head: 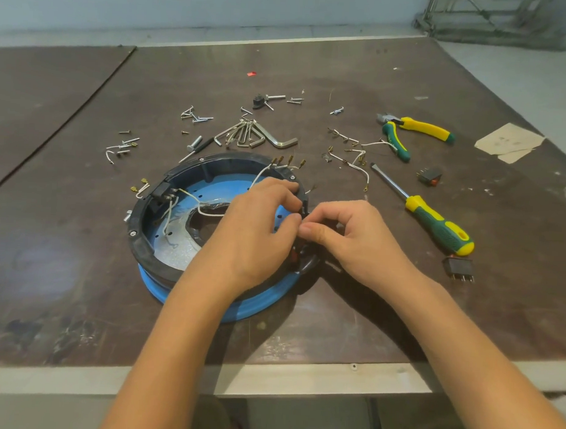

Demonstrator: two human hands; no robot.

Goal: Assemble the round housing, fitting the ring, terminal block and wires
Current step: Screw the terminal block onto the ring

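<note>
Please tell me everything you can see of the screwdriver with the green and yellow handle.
The screwdriver lies flat on the brown table, right of the round housing. It has a flat tip, a bright metal shaft and a handle, seemingly plastic: yellow collar, green grip, yellow end. The tip points away and leftward, near loose white wires; the handle end lies beside a black switch. Nothing grips it.

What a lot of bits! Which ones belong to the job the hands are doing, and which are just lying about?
In the job: round blue housing, black plastic ring on it, thin white wires inside, small dark part that left hand and right hand pinch at the rim.
Lying about: yellow-green screwdriver, yellow-green pliers, silver hex keys, loose screws, black rocker switch.
</note>
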